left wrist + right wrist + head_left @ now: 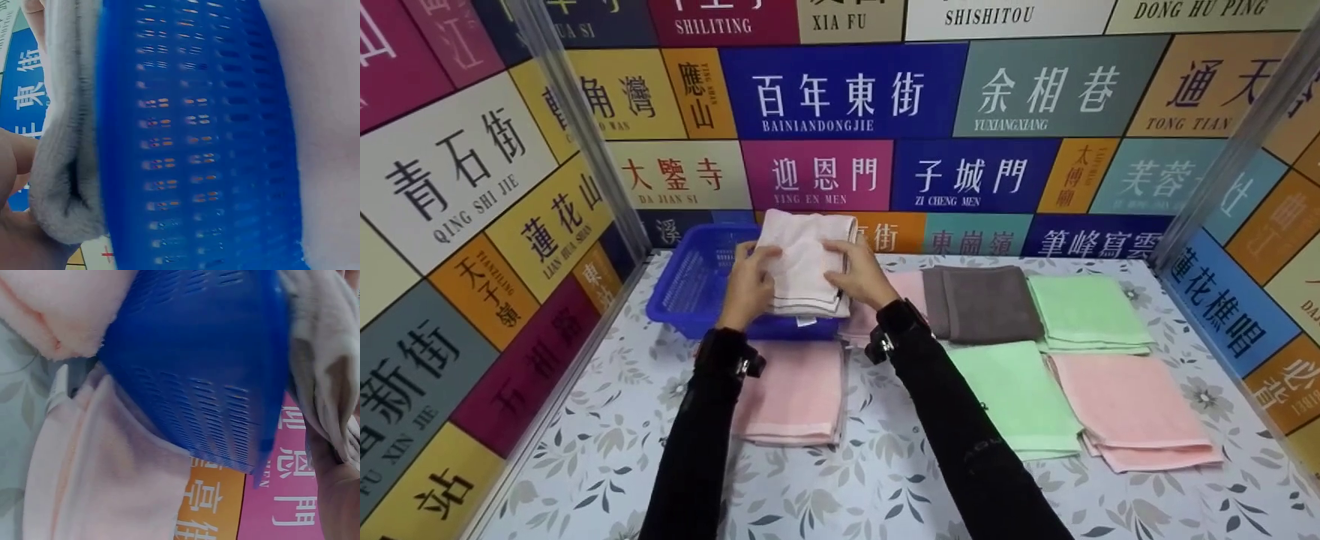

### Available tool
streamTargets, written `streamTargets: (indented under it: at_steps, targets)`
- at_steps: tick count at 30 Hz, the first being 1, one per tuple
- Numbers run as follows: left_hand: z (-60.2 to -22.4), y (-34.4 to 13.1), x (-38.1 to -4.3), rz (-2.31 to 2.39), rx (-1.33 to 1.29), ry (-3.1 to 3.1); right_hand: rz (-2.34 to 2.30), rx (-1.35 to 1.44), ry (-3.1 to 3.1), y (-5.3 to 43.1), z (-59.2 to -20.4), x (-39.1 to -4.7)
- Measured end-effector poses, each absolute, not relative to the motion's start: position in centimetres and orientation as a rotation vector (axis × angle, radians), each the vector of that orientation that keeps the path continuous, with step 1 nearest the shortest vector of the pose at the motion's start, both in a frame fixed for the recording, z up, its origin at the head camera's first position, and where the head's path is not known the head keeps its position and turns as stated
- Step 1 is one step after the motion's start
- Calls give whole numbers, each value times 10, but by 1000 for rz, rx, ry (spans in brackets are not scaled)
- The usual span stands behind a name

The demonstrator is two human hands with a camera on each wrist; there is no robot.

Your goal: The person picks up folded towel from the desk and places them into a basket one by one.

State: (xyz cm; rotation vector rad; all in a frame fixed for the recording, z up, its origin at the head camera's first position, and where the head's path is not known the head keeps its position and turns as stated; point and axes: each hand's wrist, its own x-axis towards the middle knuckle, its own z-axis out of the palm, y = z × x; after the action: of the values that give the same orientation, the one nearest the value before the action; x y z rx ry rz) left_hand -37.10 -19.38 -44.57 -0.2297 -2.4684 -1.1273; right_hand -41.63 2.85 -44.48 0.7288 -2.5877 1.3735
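Both hands hold a pale, folded towel (804, 262) by its two side edges, above the right part of a blue plastic basket (666, 296). The left hand (746, 289) grips its left edge, fingers over the front face. On the opposite edge, the right hand (864, 271) pinches it between thumb and fingers. Seen from the left wrist, the towel's thick rounded fold (67, 185) is close beside the slotted basket wall (185, 135). In the right wrist view, the towel's layers (332, 354) hang beside the basket rim (275, 382).
One pink towel (791, 390) lies in front of the basket, another (907, 289) to its right, partly hidden. Farther right are a dark grey towel (990, 304), two green towels (1087, 311) and a pink one (1136, 405). Sign-patterned walls (840, 90) enclose the flowered table (607, 450).
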Motion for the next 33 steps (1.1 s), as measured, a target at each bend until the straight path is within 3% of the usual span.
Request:
streamTargets:
  at_steps: [16, 33]
  targets:
    - [-469, -196, -385, -1070, -115, -2732, 861, 795, -2794, 7, -466, -417]
    - [-456, -192, -389, -520, -166, -3296, -135, 711, -3048, -14, -465, -417]
